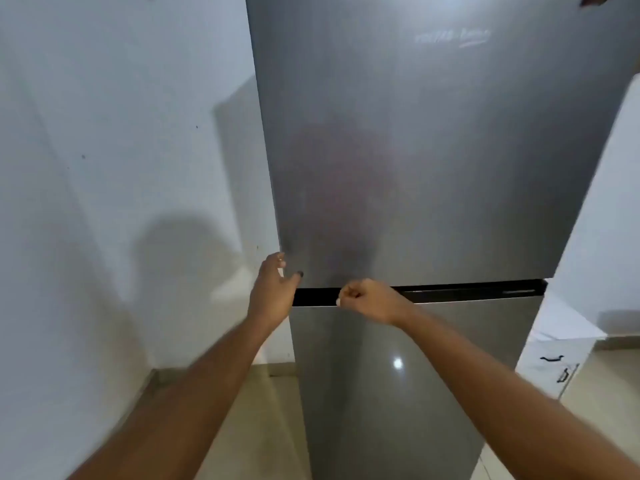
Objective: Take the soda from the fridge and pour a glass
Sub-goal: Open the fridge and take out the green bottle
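Observation:
A tall grey two-door fridge (433,150) fills the middle of the view, both doors closed. A black gap (467,291) runs between the upper door and the lower door (398,393). My left hand (273,292) is at the bottom left corner of the upper door, fingers spread and touching its edge. My right hand (367,299) is curled into a fist in front of the black gap, a little right of the left hand. Whether its fingers hook into the gap is hidden. No soda or glass is in view.
A white wall (121,168) stands close on the left of the fridge. On the right is a white counter (568,327) over a white cabinet with dark handles (550,358). Beige floor tiles (263,410) lie below.

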